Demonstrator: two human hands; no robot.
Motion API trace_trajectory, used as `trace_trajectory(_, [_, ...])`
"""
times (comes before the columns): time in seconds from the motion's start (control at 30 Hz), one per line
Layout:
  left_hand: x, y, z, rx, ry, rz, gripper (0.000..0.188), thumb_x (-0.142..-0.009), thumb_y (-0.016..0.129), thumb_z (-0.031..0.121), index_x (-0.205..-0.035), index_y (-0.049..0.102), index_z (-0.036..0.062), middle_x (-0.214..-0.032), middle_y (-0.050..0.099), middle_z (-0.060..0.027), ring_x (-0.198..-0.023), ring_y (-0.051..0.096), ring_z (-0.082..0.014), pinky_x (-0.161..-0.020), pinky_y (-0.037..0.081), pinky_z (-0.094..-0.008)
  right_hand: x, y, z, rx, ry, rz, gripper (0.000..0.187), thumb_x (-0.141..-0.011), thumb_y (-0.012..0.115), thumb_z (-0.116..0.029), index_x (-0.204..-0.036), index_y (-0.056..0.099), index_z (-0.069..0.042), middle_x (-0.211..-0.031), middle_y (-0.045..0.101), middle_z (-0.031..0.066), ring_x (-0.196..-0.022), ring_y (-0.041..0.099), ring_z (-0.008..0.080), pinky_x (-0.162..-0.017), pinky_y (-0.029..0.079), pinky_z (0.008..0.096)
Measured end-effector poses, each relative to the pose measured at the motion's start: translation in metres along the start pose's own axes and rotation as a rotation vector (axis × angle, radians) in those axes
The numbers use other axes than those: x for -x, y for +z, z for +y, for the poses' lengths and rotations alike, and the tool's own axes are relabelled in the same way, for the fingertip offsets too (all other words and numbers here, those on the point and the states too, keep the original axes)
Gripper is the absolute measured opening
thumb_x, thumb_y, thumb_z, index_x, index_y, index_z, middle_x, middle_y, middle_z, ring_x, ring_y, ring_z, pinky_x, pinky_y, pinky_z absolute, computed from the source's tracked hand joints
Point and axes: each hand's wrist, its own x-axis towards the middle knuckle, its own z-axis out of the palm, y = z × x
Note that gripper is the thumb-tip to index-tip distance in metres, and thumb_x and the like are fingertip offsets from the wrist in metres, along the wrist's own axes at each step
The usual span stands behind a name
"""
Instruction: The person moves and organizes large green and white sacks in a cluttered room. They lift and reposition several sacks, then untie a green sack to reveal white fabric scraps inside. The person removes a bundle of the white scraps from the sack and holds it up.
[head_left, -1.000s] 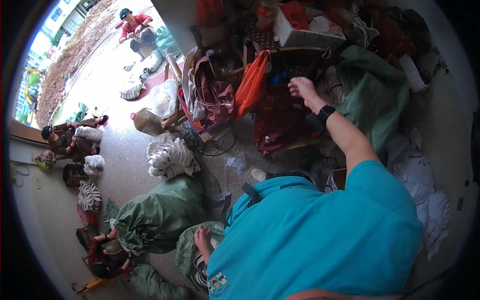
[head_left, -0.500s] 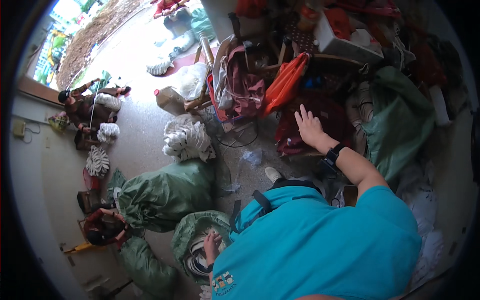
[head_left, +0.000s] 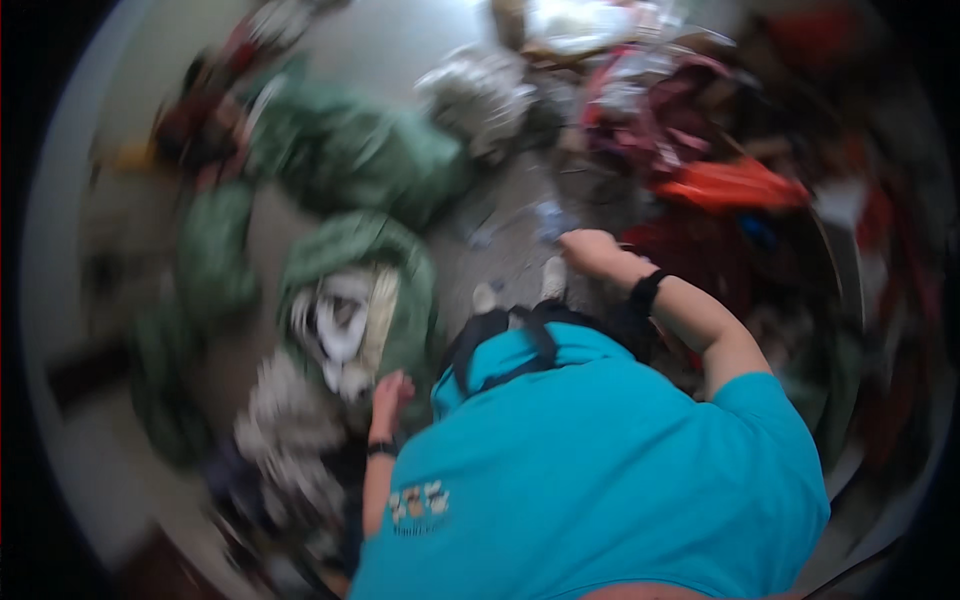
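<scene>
My left hand (head_left: 391, 392) hangs beside an open green woven sack (head_left: 415, 270), close to its near rim. Inside the sack lie white and cream coiled bundles (head_left: 345, 325), perhaps fabric strips. Motion smears that hand's fingers, so its grip is unclear. My right hand (head_left: 592, 250) is held out over the floor ahead of my body, left of a dark red cloth-like heap (head_left: 690, 250). Its fingers bend down and are mostly hidden; nothing can be made out in it. Both wrists wear dark bands.
A full green sack (head_left: 365, 150) lies farther off, with a white bundle (head_left: 480, 95) beside it. An orange plastic bag (head_left: 735, 187) and pink-red cloth (head_left: 670, 120) are piled at the right. Greyish-white bundles (head_left: 290, 425) lie at the near left. A blurred person (head_left: 200, 125) sits far left.
The view has swung left and down, blurring the scene. My right hand, spread out before, has dropped with its fingers bent. My left hand, formerly over the open sack, is now beside its near rim.
</scene>
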Motion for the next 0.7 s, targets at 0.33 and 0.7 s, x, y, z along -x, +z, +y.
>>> trace_trajectory(0.33, [0.047,-0.005,-0.097,0.25,0.036,0.336,0.034,-0.094,0.055,0.029,-0.116,0.058,0.0034,-0.106,0.063,-0.0083,-0.085,0.061,-0.0138,-0.077,0.049,-0.0282,-0.047,0.038,-0.128,0.048,-0.522,-0.257,0.026,-0.087,0.051,-0.025,-0.095,0.065,-0.004,-0.087,0.066,0.0197,-0.085,0.062,0.0386,-0.075,0.049,0.046])
trace_trajectory(0.7, [-0.043,-0.028,-0.038,-0.837,0.735,0.634,0.051,-0.079,0.07,0.021,-0.123,0.05,0.0052,-0.12,0.05,-0.0164,-0.105,0.052,-0.0347,-0.093,0.042,-0.0412,-0.101,0.117,-0.261,0.052,-0.744,-0.302,0.021,-0.084,0.052,-0.02,-0.096,0.062,-0.006,-0.088,0.065,0.0145,-0.087,0.061,0.0365,-0.078,0.048,0.0454])
